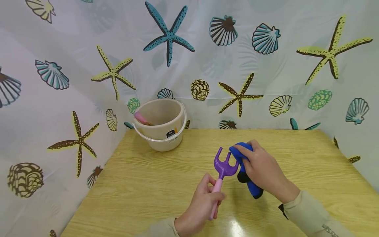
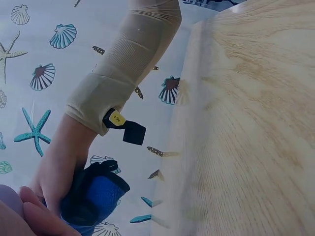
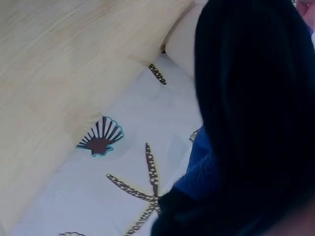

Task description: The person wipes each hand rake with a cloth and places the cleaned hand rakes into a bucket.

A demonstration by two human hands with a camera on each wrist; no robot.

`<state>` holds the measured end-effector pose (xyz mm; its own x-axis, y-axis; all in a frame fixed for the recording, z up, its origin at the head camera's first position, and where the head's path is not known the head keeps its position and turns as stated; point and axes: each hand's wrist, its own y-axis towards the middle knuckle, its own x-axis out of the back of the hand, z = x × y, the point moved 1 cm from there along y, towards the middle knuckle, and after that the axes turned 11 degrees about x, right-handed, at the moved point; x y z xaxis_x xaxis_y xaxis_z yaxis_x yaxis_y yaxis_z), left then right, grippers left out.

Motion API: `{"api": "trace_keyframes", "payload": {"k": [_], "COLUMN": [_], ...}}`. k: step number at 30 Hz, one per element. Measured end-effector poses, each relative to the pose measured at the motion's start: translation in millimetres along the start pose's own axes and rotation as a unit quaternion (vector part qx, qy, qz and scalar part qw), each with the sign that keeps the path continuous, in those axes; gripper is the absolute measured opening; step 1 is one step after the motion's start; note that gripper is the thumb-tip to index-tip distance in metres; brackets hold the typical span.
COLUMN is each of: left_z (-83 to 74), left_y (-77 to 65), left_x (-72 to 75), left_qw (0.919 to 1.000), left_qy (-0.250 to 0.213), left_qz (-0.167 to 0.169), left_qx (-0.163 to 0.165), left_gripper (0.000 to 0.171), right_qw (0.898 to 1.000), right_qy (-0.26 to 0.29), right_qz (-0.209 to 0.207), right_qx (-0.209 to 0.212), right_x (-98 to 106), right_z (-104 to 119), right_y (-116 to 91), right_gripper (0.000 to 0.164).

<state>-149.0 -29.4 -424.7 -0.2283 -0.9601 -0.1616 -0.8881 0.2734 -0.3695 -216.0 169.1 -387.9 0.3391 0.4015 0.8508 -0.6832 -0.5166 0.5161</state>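
Note:
A small hand fork (image 1: 225,167) with purple prongs and a pink handle is gripped in my left hand (image 1: 199,204), prongs upward, above the table. My right hand (image 1: 263,166) holds a soft blue fabric piece (image 1: 241,149) with black ends, part of it hanging below the fingers. The fabric touches or overlaps the fork's right prong. In the left wrist view, the blue fabric (image 2: 106,194) with its black edge hangs beneath the right hand (image 2: 61,162). Dark fabric (image 3: 251,98) fills much of the right wrist view and hides the right fingers.
At the back left of the wood-grain table (image 1: 142,184) stands a beige bucket (image 1: 160,130) with its handle lowered to the front. A pink-handled item (image 1: 140,118) leans inside it. A curtain (image 1: 189,75) printed with shells and starfish encloses the back and sides.

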Motion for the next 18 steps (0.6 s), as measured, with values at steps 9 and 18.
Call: {"api": "trace_keyframes", "payload": {"k": [9,18], "left_z": [1.6,5.5], "left_y": [8.7,8.6], "left_x": [1.2,-2.0], "left_qw": [0.9993,0.9995], "left_qy": [-0.01,-0.008], "left_qz": [-0.019,-0.012], "left_qx": [0.029,0.029], "left_gripper": [0.03,0.03], "right_qw": [0.993,0.994], "right_qy": [-0.046,-0.062], "right_qz": [0.054,0.087], "right_qx": [0.093,0.025], "right_x": [-1,-7], "right_z": [28,7], "right_y": [5,23], "right_gripper": [0.038,0.037]}}
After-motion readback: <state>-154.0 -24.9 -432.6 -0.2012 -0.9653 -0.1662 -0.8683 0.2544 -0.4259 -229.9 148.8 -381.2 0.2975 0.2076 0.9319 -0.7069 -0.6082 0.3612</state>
